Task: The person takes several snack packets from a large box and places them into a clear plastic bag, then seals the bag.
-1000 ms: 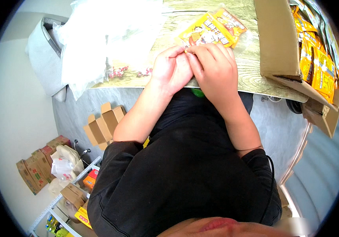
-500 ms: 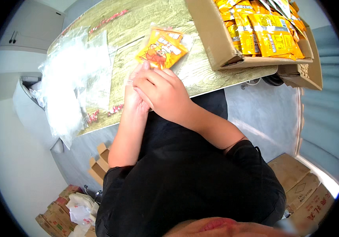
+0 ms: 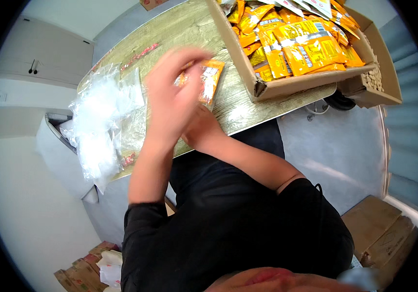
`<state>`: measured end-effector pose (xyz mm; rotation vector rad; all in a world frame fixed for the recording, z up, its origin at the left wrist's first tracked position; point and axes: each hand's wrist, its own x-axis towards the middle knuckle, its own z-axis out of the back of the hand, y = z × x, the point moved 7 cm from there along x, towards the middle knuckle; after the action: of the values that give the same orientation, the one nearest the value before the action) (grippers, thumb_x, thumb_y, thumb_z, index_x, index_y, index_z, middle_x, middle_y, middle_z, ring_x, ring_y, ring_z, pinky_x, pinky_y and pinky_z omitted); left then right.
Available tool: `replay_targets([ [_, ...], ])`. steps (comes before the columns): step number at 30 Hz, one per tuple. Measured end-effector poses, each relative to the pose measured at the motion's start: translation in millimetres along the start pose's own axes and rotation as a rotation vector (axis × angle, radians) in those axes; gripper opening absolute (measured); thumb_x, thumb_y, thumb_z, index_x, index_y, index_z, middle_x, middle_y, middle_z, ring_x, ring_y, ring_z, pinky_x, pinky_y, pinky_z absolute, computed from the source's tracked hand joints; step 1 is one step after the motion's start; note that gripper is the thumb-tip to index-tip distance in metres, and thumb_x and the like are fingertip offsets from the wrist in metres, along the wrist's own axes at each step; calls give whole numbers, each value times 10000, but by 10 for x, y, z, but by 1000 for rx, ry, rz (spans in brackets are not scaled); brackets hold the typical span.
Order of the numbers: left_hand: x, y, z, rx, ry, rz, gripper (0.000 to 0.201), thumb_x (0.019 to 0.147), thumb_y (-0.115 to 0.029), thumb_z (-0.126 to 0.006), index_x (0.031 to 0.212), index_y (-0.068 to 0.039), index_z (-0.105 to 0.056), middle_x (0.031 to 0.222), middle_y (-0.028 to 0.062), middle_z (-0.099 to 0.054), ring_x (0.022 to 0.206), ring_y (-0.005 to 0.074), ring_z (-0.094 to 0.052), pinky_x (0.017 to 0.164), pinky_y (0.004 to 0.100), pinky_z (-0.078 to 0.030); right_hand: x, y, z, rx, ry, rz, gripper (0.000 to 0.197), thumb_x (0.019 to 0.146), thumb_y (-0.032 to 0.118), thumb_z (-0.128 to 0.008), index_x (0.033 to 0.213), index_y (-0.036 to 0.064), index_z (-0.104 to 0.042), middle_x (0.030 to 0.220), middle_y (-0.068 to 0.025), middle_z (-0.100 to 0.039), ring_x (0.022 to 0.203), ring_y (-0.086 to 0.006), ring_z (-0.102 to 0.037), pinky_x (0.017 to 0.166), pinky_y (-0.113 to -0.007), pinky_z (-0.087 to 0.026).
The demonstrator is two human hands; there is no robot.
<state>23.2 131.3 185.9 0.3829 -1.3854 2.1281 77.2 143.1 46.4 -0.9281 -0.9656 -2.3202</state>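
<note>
An orange packet in a clear plastic bag (image 3: 214,78) is at the table's near edge, partly covered by my left hand (image 3: 172,90). This hand is raised over the bag's left side, its fingers curled and smeared by motion, so its grip is unclear. Lower down, my right hand (image 3: 201,127) reaches in from the right to the bag's lower edge. My left hand and wrist hide part of it, and its fingers do not show well enough to tell whether they pinch the bag.
Clear plastic bags (image 3: 99,121) lie heaped on the table's left. An open cardboard box (image 3: 306,85) of orange packets stands at the right, with another box (image 3: 377,95) holding small tan pieces beyond it. Flattened cardboard (image 3: 372,221) lies on the floor.
My hands were together, right over left, below the bag. Now my left hand has risen over the bag and in front of my right. The bagged packet looks turned more upright.
</note>
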Motion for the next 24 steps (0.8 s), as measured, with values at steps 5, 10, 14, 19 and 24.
replay_targets([
  [5, 1012, -236, -1433, 255, 344, -142, 229, 897, -63, -653, 1107, -6, -722, 1019, 103, -751, 874, 188, -724, 758, 312, -565, -122, -140, -176, 120, 104, -202, 160, 785, 73, -661, 944, 86, -654, 944, -99, -665, 941, -286, -651, 750, -418, -471],
  [10, 1022, -593, -1632, 284, 561, -237, 233, 838, -52, -700, 1054, 36, -690, 942, 213, -720, 893, 330, -711, 813, 424, -550, -137, -168, -25, 224, -14, -201, 186, 765, 63, -675, 949, 83, -662, 945, -107, -664, 936, -292, -652, 753, -426, -472],
  [14, 1040, -495, -1304, 199, 502, 18, 257, 788, -64, -741, 1039, -11, -724, 959, 207, -715, 911, 345, -690, 828, 414, -534, -176, -146, -90, 136, 48, -179, 171, 765, 55, -661, 932, 90, -666, 903, -88, -638, 883, -292, -631, 749, -422, -470],
  [19, 858, -231, -446, -118, 140, -198, 249, 859, -84, -680, 1091, 6, -697, 997, 167, -720, 884, 286, -701, 804, 376, -560, -167, -77, -37, 38, 179, -101, 125, 798, 94, -634, 915, 107, -676, 846, -52, -606, 838, -268, -615, 753, -421, -475],
  [24, 83, 809, 661, -771, 20, -47, 410, 984, -286, -575, 1278, -2, -538, 1290, 192, -607, 1219, 297, -579, 1043, 471, -450, -115, -105, 67, 106, 147, -157, 155, 808, 89, -728, 962, 106, -710, 898, -62, -639, 880, -293, -626, 821, -426, -480],
])
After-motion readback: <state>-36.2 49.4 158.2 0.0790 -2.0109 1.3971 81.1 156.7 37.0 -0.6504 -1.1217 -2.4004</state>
